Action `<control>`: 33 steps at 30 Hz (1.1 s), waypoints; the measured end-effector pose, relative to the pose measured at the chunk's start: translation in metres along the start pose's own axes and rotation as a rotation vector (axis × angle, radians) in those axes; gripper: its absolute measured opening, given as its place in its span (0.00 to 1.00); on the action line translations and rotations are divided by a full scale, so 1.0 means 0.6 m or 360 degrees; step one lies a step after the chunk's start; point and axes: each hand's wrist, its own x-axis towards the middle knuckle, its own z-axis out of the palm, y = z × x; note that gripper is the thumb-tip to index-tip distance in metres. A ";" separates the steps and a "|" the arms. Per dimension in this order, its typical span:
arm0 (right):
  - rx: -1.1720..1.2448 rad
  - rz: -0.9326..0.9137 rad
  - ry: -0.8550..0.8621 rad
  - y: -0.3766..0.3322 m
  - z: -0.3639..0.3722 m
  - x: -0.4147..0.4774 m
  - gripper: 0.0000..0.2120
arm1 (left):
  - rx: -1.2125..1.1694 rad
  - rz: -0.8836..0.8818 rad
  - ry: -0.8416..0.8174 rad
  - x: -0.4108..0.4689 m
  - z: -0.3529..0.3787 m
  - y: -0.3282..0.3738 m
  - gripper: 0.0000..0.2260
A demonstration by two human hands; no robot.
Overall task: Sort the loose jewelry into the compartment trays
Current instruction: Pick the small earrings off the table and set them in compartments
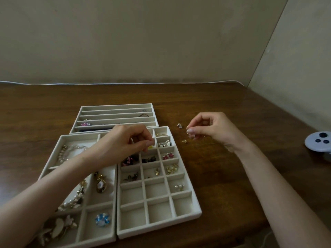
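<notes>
The right hand (pixel 211 129) pinches a tiny stud (pixel 188 134) between thumb and forefinger tips, its pointed post poking out toward the left hand (pixel 125 142). Just beyond those fingertips a silver stud (pixel 179 125) lies loose on the bench (pixel 223 176). Just nearer than them lies a gold stud (pixel 184 141) with a thin post.

The left hand hovers over the far cells of the grid tray (pixel 159 226), thumb and forefinger pressed together above a yellow piece (pixel 150 147); whether they hold anything I cannot tell. Right of its fingertips sit oval cameo earrings (pixel 164 144), then pink flower studs (pixel 168 156) and, nearer the person, pearl studs (pixel 179 187). Its forearm crosses the wide tray (pixel 80 136), which holds a blue brooch (pixel 102 219).
</notes>
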 end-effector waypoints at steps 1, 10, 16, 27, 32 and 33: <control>-0.0020 -0.0063 -0.0140 -0.011 0.017 -0.006 0.05 | 0.0002 -0.0012 0.0003 0.000 -0.001 -0.002 0.02; -0.0125 -0.0323 -0.0984 -0.058 0.107 -0.048 0.06 | 0.0135 -0.0047 0.0045 0.003 -0.004 -0.018 0.02; -0.0200 -0.0354 -0.0498 -0.044 0.094 -0.038 0.07 | 0.0158 -0.0014 0.0038 0.005 0.002 -0.016 0.02; -0.0790 -0.0384 0.0487 0.006 0.040 0.002 0.03 | 0.0111 -0.0050 0.0031 0.004 0.003 -0.013 0.03; -0.0850 -0.0207 0.0705 0.036 -0.008 0.020 0.04 | 0.0108 -0.0014 0.0028 0.003 0.005 -0.011 0.03; -0.0869 -0.0176 0.0715 0.041 -0.013 0.023 0.05 | 0.0107 -0.0006 0.0020 0.002 0.005 -0.010 0.03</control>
